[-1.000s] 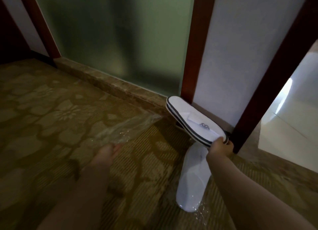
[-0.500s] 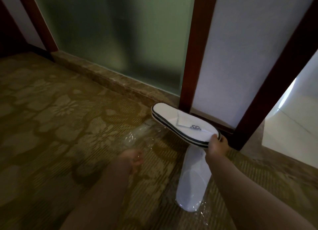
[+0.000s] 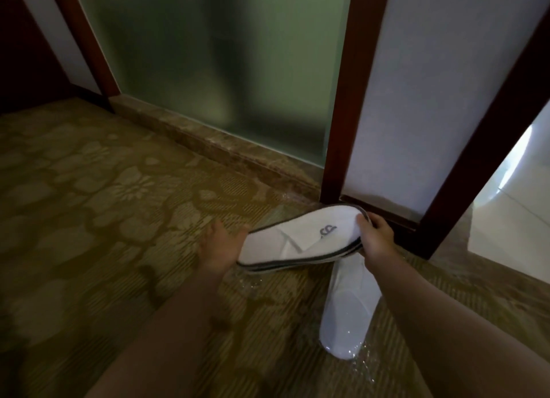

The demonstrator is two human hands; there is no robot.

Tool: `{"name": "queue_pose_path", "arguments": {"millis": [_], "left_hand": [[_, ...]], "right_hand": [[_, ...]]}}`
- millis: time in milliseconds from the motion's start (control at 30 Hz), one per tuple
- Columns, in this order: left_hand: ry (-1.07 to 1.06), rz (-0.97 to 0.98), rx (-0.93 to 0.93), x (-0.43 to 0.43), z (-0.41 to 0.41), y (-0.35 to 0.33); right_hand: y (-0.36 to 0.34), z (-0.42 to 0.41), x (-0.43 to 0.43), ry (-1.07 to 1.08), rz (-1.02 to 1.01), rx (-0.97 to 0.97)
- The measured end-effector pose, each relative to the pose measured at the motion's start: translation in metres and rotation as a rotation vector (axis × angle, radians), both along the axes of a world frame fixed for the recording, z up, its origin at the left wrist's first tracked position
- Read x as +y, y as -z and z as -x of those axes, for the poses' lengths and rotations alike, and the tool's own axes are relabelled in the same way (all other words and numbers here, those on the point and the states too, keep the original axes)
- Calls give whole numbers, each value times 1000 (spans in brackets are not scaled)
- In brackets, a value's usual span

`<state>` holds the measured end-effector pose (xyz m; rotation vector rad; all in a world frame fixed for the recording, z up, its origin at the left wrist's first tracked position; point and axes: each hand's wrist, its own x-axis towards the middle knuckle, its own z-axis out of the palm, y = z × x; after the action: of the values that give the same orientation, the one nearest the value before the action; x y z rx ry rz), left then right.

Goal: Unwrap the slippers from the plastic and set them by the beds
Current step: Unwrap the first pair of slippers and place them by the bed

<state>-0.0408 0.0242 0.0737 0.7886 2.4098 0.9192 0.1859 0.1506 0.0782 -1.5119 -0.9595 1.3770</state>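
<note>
One pair out of its wrap and in hand, another still bagged on the carpet.

The right hand grasps the toe end of the unwrapped slippers, a flat white pair stacked sole to sole with dark edging and a small grey logo; the left hand reaches under the heel end, fingers spread, grip unclear. Beneath them a second white pair lies in glossy clear plastic on the patterned carpet, near the door frame. No bed is in view, so the placing appears still ahead.
</note>
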Motion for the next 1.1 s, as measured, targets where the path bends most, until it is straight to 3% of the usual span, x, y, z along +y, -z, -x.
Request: {"name": "queue_pose_path", "arguments": {"millis": [67,233,333,400,600,800,900,1000,1100], "left_hand": [[155,-7,2,0,-1,-6],[383,32,-450,-9,-9,-12],[329,24,-765,-16,-14,-22],[274,-4,-849,-17,-11,-23],[212,-100,-703,-20,5,-28],[223,-42,-602,-31,28,-37],[165,-93,-604,-48,49,-38],[174,13,-524,-65,78,-35],[149,82,-402,-80,100,-32]], "right_hand": [[-5,8,-5,-127,18,-3],[-15,31,-17,-400,-14,-18],[-17,47,-20,-455,-33,-37],[-21,56,-22,-465,-26,-66],[-32,80,-32,-421,-169,-312],[-41,100,-44,-515,-89,-398],[-39,110,-47,-548,-42,-267],[-31,119,-56,-583,72,-78],[-21,123,-67,-761,171,2]]}}
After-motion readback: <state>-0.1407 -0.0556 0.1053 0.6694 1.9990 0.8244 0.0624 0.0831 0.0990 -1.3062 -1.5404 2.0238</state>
